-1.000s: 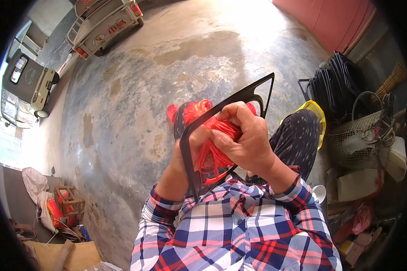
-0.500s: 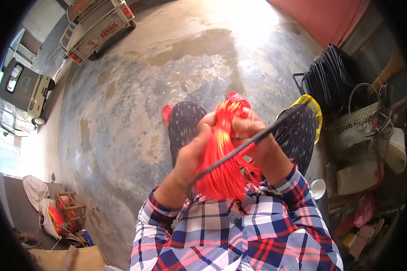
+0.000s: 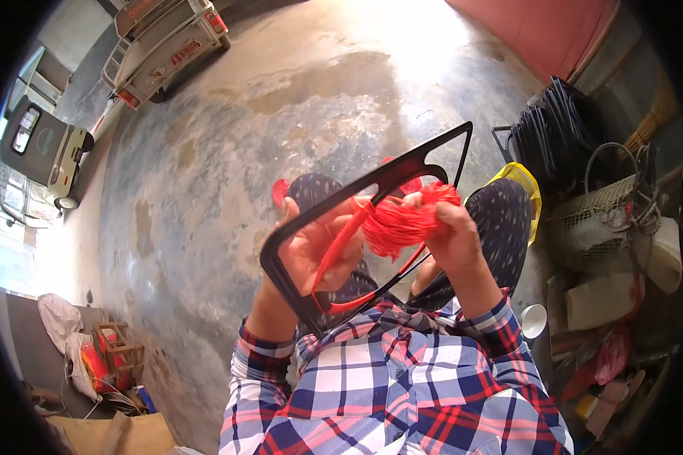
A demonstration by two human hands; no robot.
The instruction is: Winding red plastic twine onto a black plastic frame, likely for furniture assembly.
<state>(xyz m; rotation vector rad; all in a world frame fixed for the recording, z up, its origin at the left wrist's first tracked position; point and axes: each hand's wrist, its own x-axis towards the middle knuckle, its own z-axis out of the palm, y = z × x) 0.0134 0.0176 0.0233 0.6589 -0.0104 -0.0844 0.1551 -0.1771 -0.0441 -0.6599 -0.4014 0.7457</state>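
Observation:
A black frame [image 3: 330, 196] with long straight sides and rounded openings hangs tilted in front of my lap. Red cord is wound tightly around its curved inner bar [image 3: 340, 246]. My left hand [image 3: 322, 246] is at the frame's left part, palm seen through the opening, fingers partly curled about the frame and beside the wound bar. My right hand [image 3: 457, 233] is closed around a bunched hank of shiny red cord [image 3: 402, 224] at the frame's right part. A strand runs from the hank to the wound bar.
Several folded black frames [image 3: 558, 125] stand at the right, beside a wire basket [image 3: 596, 227]. A white cup [image 3: 533, 320] is near my right elbow. At the lower left are a wooden stool [image 3: 119, 349] and sacks. Two three-wheeled vehicles [image 3: 178, 57] stand farther off.
The black frame has turned up to show its face and openings. The red hank, hanging long between both hands before, is now bunched in my right hand; my left hand has opened somewhat.

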